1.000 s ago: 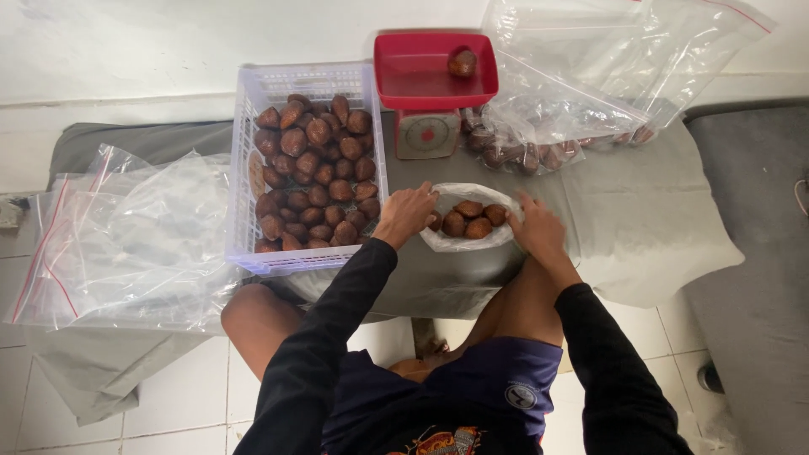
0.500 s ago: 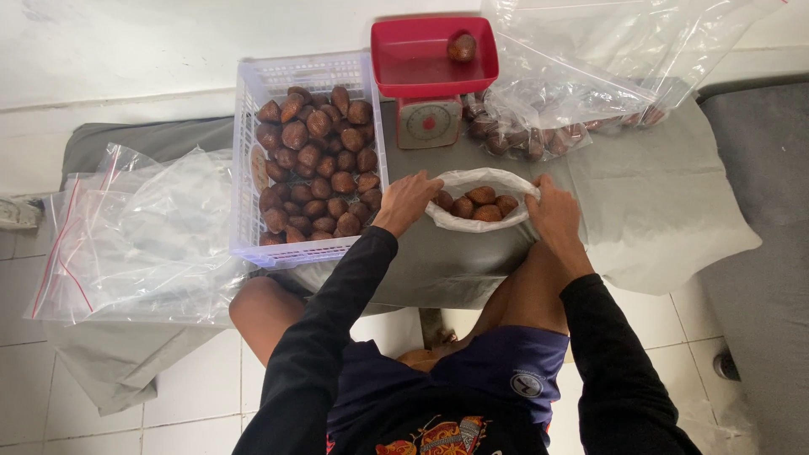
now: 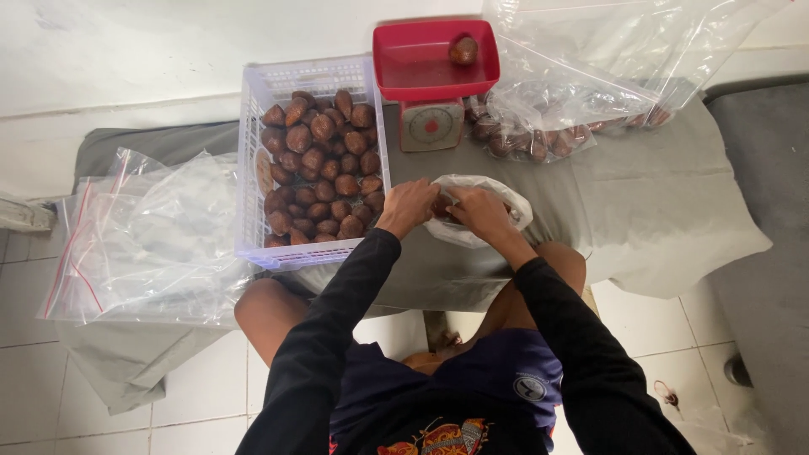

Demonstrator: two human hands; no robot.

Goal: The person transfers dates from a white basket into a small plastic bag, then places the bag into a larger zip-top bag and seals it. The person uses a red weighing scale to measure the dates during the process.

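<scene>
A small clear plastic bag holding brown scaly fruits lies on the grey-covered table in front of me. My left hand grips the bag's left edge. My right hand lies over the bag's mouth with its fingers closed on the plastic, hiding most of the fruits inside. Both hands nearly touch each other. Just left of my left hand stands a white plastic basket heaped with the same brown fruits.
A small kitchen scale with a red tray holding one fruit stands behind the bag. Large clear bags with fruits lie at the back right. A stack of empty zip bags lies at the left. White tiled floor below.
My hands have come together over the small bag, pulling its open mouth closed. The fruits that showed inside it are now mostly covered.
</scene>
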